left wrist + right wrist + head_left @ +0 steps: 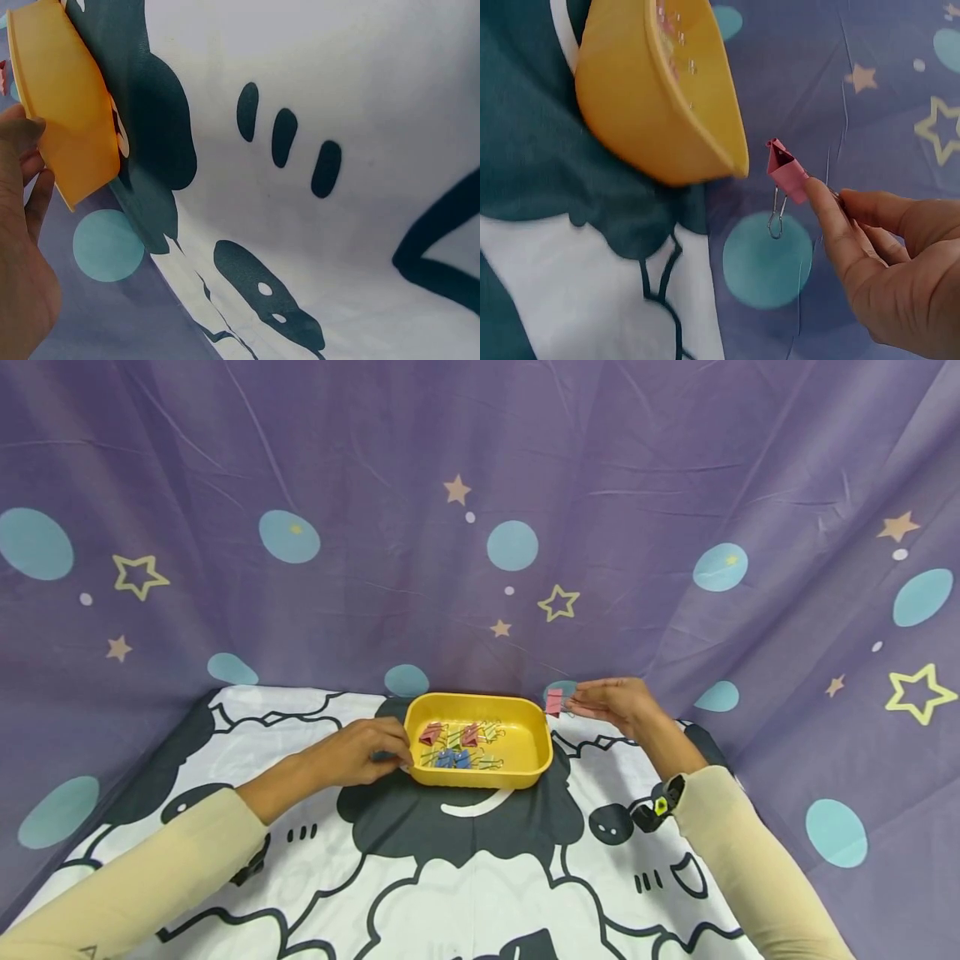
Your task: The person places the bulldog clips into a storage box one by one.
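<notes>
A yellow tray [532, 747] stands on the patterned cloth in the head view, with several binder clips [461, 758] in pink, blue and pale colours lying in its left half. My left hand [367, 750] grips the tray's left rim; in the left wrist view its thumb and fingers pinch the tray edge. To the right of the tray, my right hand [611, 702] pinches a pink binder clip [789, 174] between thumb and fingers. One wire handle of that clip hangs free in the right wrist view. The clip is apart from the tray.
A white cloth [480, 893] with dark cartoon drawings covers the table. Behind it hangs a purple curtain [375, 568] with stars and blue spots, close to the tray's far side. A dark band with a yellow piece [662, 807] sits at the right wrist.
</notes>
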Demonstrator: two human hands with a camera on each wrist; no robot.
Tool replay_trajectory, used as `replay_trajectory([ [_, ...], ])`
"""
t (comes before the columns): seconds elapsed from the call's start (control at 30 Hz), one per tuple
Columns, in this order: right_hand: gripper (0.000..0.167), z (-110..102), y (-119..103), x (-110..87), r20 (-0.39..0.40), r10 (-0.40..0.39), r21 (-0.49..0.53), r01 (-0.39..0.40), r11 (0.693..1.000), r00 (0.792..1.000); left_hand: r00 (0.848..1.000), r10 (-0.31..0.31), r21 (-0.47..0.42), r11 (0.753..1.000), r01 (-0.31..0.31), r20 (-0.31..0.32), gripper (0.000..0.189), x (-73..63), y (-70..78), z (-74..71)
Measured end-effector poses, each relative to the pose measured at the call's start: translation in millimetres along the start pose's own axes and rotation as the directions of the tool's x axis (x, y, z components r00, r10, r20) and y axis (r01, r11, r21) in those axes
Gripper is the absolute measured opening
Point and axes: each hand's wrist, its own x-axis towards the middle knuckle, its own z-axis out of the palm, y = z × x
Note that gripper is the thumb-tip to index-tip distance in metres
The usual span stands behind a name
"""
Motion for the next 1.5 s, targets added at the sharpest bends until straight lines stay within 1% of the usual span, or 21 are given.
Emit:
replay_trajectory([
  [0.13,0.052,18,-7,-2.1,0.009,-0.011,-0.022,0.011,1.000,1.000,1.000,0.003,0.005,1.000,-0.003,-0.004,0.028,-0.2,0.2,-0.9],
  [0.27,0.055,34,-11,-0.9,0.029,-0.031,-0.059,0.033,0.998,0.999,1.000,-0.007,0.010,1.000,0.007,-0.002,0.027,-0.3,0.3,-2.2],
  [0.4,0.048,45,-7,2.3,0.029,-0.042,-0.098,0.045,0.994,0.999,1.000,-0.001,-0.001,1.000,0.001,-0.002,0.028,-0.2,-0.5,-1.6],
  [0.53,0.040,55,1,3.8,0.011,-0.047,-0.198,0.049,0.979,0.999,1.000,0.010,-0.010,1.000,-0.010,-0.001,0.028,0.3,-0.9,-0.5],
  [0.7,0.035,67,11,7.5,0.012,-0.083,-0.327,0.082,0.942,0.996,1.000,0.012,0.003,1.000,-0.012,0.000,0.027,0.6,-0.1,-0.5],
  [0.8,0.030,75,15,9.6,0.000,-0.108,-0.389,0.100,0.916,0.994,1.000,0.006,0.009,1.000,-0.006,0.005,0.026,0.7,0.4,-0.9],
  [0.87,0.028,80,17,10.3,-0.021,-0.124,-0.425,0.103,0.899,0.992,1.000,0.001,0.009,1.000,-0.001,0.008,0.026,0.7,0.7,-1.2],
  [0.93,0.027,86,19,11.6,-0.042,-0.135,-0.453,0.101,0.886,0.990,1.000,-0.008,0.009,1.000,0.008,0.012,0.026,0.5,1.0,-1.4],
  [1.1,0.027,96,23,16.6,-0.062,-0.159,-0.516,0.105,0.850,0.985,1.000,-0.012,0.015,1.000,0.012,0.012,0.026,0.1,0.8,-1.7],
  [1.17,0.025,100,26,20.0,-0.081,-0.167,-0.548,0.096,0.831,0.983,1.000,-0.010,0.015,1.000,0.009,0.012,0.026,0.0,0.6,-1.7],
  [1.27,0.023,105,29,24.4,-0.118,-0.176,-0.579,0.076,0.811,0.977,1.000,-0.010,0.011,1.000,0.010,0.018,0.025,0.2,1.3,-1.9],
  [1.33,0.022,107,29,26.1,-0.123,-0.175,-0.587,0.070,0.807,0.977,1.000,-0.012,0.013,1.000,0.011,0.023,0.025,0.1,1.6,-2.0],
  [1.4,0.020,107,29,26.5,-0.117,-0.175,-0.606,0.070,0.793,0.977,0.999,-0.014,0.017,1.000,0.014,0.029,0.025,0.4,1.7,-2.1],
  [1.5,0.016,104,25,24.8,-0.102,-0.182,-0.650,0.073,0.756,0.978,0.999,-0.020,0.026,0.999,0.019,0.038,0.025,0.7,1.7,-2.7],
])
